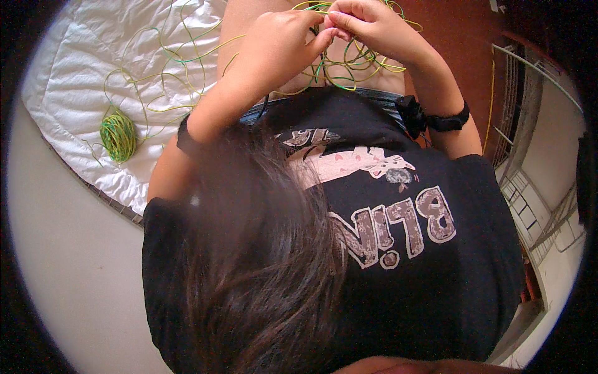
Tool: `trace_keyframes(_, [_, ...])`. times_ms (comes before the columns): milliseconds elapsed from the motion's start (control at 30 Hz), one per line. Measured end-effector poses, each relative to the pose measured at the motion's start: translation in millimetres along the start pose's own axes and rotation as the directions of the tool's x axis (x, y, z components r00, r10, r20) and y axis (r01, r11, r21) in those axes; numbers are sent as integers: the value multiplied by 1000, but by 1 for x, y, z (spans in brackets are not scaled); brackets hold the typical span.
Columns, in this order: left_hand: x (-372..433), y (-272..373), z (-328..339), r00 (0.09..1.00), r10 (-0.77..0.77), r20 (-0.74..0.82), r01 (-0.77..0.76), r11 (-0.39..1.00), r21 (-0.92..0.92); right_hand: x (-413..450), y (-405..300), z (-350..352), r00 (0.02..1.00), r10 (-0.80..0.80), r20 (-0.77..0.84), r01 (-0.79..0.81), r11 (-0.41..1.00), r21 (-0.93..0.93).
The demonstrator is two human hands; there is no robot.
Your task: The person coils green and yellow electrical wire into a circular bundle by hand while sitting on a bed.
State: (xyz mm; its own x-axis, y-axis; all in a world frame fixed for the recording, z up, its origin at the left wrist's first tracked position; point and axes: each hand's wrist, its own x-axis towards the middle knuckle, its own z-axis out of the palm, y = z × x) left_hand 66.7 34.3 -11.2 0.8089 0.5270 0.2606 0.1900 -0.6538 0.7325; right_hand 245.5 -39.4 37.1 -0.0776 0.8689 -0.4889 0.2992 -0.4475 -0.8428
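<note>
At the top of the head view my left hand (pixel 287 37) and my right hand (pixel 366 21) meet over my lap, their fingertips pinching a thin green-and-yellow cord (pixel 319 11). The exact spot where the fingers grip is partly hidden by the fingers themselves. Loose loops of the same cord (pixel 348 70) lie tangled across my thighs beneath the hands. More strands trail left over a white quilt (pixel 70 70) towards a wound ball of the cord (pixel 117 136).
Black bands circle both forearms; a small black device (pixel 411 112) sits beside the right one. A metal rack (pixel 523 205) stands at the right, beyond a reddish-brown surface (pixel 448 42). A pale wall (pixel 70 252) borders the quilted bed on the left. Long hair hangs over the black T-shirt (pixel 420 290).
</note>
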Motion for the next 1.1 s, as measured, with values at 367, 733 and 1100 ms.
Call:
trace_keyframes(367, [5, -21, -8, 949, -139, 285, 287, 757, -587, 4, -2, -3, 985, -107, -138, 129, 979, 157])
trace_keyframes(733, [-34, -89, -108, 921, -183, -343, -302, 215, -929, -19, -3, -8, 965, -207, -164, 125, 905, -406])
trace_keyframes(1100, [-63, -67, -204, 791, -365, -492, -429, 243, -870, -36, -36, -6, 972, -156, -177, 55, 879, -474])
